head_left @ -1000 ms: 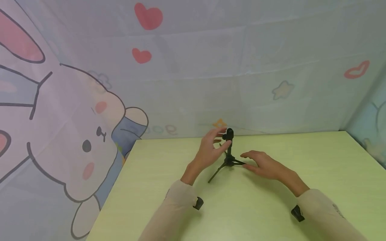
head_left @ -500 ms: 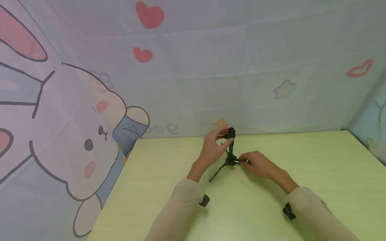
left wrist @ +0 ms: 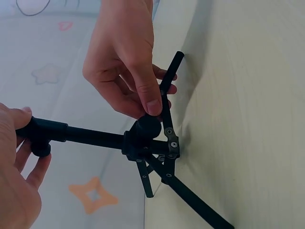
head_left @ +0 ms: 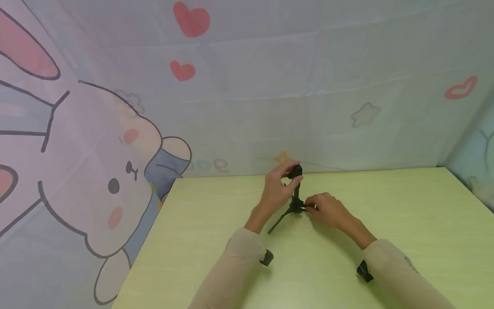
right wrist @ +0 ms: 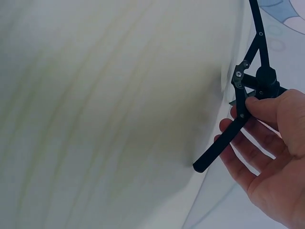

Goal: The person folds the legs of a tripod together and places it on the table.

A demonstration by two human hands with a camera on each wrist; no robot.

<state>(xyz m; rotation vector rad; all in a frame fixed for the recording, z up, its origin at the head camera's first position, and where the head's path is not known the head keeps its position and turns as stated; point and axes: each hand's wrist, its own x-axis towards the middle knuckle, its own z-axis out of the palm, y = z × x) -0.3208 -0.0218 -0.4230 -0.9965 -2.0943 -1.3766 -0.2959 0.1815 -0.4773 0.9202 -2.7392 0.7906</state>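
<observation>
Small black tripod (head_left: 296, 202) held in both hands, shown right of centre in the lower half of the head view, near the far edge of the pale yellow-green tabletop (head_left: 185, 249). The body is matt black throughout. A slender column (left wrist: 97, 137) rises from the hub to a thicker upper section, from whose side a small round knob (left wrist: 41, 149) projects; a second, larger knob (left wrist: 148, 127) sits at the hub. Three legs spread from the base, joined by short hinged struts with bright metal rivets (left wrist: 174, 145) (these are clearest in the two wrist views). One leg (head_left: 278, 222) points toward the lower left of the head view, its foot tapering to a plain end. Whether every foot meets the surface cannot be told.

The left hand (head_left: 276, 188) grips the top of the column, thumb on the near side and fingers curled behind. The right hand (head_left: 328, 210) pinches another leg (right wrist: 219, 146) close to the hub, its thumb laid near the hinge; in the right wrist view this leg slants to the lower left past the fingertips. Beige sleeves (head_left: 231, 264) cover both forearms. Behind hangs a pale backdrop (head_left: 266, 86) printed with a large rabbit (head_left: 81, 189) at left and red hearts above.
</observation>
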